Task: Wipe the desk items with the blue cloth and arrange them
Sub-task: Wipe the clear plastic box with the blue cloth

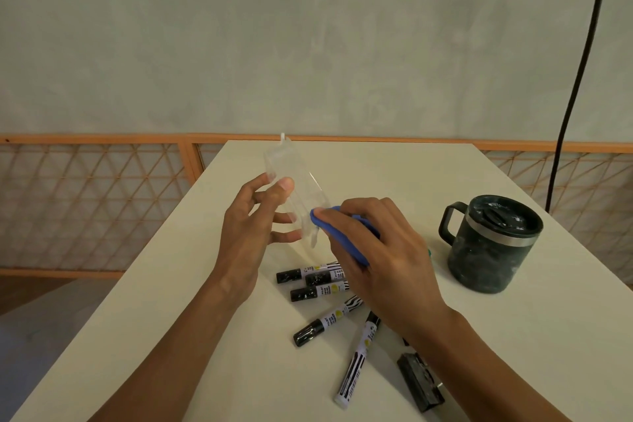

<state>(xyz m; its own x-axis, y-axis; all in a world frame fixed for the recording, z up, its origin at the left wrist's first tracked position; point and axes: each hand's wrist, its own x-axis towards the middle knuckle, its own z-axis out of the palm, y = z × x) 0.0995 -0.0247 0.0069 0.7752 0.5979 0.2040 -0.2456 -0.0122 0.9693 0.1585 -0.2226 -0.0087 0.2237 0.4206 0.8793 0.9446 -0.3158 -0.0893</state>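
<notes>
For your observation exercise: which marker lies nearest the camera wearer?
The long white-barrelled marker, pointing toward the near table edge; the other markers lie farther back.

Two bare forearms, no sleeves in view. Left hand (251, 233) and right hand (383, 260) without rings, watch or gloves.

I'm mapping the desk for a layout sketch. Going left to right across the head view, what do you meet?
left hand → clear plastic case → right hand holding blue cloth → dark mug
</notes>
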